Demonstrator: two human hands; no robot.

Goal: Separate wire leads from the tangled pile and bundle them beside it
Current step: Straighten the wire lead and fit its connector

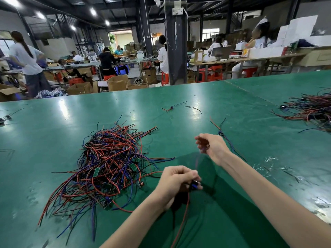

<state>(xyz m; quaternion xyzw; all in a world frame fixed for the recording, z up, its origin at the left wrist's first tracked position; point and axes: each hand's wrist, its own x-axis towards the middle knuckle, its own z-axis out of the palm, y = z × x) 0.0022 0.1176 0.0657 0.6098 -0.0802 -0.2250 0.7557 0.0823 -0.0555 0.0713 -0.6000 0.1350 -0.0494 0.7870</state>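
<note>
A tangled pile of red, blue and black wire leads point(107, 161) with small green boards lies on the green table point(232, 108), left of my hands. My left hand point(177, 181) grips one wire lead point(184, 208) by its small dark part; its red and black wires hang down toward me. My right hand point(211, 147) is raised to the right, fingers curled, pinching blurred thin wires that run down toward the left hand. A separated lead point(222, 134) lies just behind the right hand.
A second heap of leads point(311, 110) lies at the far right. Single leads point(172, 108) rest farther back, another point(5, 118) at the left edge. Scraps point(290, 173) dot the table at the right. People work at benches beyond the table.
</note>
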